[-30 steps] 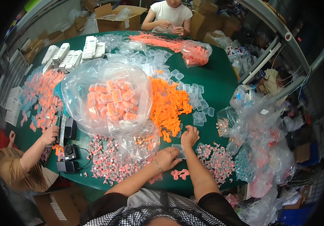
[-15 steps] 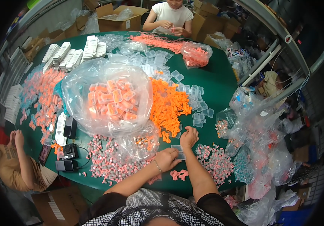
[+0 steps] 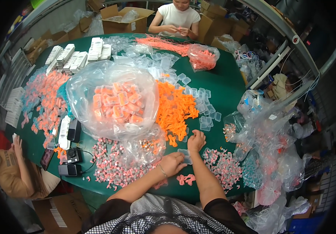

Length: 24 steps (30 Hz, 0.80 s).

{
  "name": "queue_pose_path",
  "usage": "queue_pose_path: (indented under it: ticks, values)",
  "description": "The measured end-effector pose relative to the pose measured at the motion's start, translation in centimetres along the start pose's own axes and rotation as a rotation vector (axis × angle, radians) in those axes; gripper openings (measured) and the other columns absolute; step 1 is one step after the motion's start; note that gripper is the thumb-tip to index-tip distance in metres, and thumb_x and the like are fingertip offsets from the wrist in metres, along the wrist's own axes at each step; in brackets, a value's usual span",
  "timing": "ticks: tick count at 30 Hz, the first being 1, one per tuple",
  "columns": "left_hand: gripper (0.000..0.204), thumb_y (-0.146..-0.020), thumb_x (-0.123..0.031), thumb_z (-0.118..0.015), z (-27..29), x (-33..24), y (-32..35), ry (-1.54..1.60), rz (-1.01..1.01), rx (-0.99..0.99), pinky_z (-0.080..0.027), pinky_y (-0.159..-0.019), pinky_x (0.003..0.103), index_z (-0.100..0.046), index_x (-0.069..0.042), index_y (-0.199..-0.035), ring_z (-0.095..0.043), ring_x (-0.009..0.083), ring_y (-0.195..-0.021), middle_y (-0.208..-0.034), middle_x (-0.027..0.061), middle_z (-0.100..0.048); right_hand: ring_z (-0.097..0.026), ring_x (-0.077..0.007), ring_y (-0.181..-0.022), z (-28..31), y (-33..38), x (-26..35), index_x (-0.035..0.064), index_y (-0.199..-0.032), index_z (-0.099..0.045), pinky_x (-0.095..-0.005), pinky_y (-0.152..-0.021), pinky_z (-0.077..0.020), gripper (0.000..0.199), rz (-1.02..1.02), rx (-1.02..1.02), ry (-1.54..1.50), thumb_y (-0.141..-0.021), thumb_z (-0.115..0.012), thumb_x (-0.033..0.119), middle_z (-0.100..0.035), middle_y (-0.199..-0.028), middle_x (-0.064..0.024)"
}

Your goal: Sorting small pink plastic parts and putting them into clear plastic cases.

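My left hand (image 3: 173, 163) rests at the near middle of the table, its fingers closed on the edge of a small clear plastic case (image 3: 185, 153) whose lid is open. Just past it, my right hand (image 3: 196, 141) has curled fingers; what they hold, if anything, is hidden. Ahead of my right hand lies a heap of orange looped cords (image 3: 174, 111). Small pink-and-grey plug-like pieces form one pile (image 3: 113, 165) left of my forearms and another pile (image 3: 223, 168) to the right. A few pink pieces (image 3: 186, 179) lie between my forearms.
A big clear bag (image 3: 76, 89) holds orange-filled cases. Loose clear cases (image 3: 205, 103) lie beyond my hands. Black devices (image 3: 73, 156) with a cable stand at left. Plastic bags (image 3: 269, 144) crowd the right edge. Two co-workers sit at the far side (image 3: 179, 17) and left (image 3: 17, 171).
My left hand has shifted very slightly; my right hand stays almost in place. The far co-worker's hands have changed position, and the left co-worker's fingers have straightened.
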<state>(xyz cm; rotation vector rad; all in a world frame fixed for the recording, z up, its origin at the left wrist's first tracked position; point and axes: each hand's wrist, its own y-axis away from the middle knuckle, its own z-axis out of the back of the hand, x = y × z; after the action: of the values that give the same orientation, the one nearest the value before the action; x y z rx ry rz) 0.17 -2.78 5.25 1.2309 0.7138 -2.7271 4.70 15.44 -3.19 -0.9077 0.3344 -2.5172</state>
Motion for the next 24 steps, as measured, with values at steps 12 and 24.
queue_pose_path:
  ticks: [12,24]
  values:
    - [0.013,-0.086,-0.009,-0.062,4.1,0.4,0.7,0.73,0.226,0.0,-0.052,-0.071,0.027,-0.061,0.002,-0.093,-0.063,0.0166,-0.089,-0.11,0.0126,-0.057,-0.055,-0.0099,-0.093,12.3,-0.1,2.6,-0.0007,-0.114,-0.055,-0.0229,-0.085,-0.0444,0.03,0.112,0.986,-0.962,-0.084,-0.053,-0.004,-0.055,-0.114,-0.005]
    - [0.023,-0.081,-0.002,-0.059,2.8,1.5,0.3,0.013,0.213,-0.26,-0.049,-0.068,0.031,-0.056,-0.002,-0.105,-0.061,0.0216,-0.076,-0.09,0.01,-0.06,-0.056,-0.0239,-0.076,16.1,4.4,-0.1,0.0032,-0.095,-0.061,-0.0364,-0.069,-0.0436,0.027,0.476,0.461,-0.163,-0.07,-0.07,0.004,-0.057,-0.086,-0.0071]
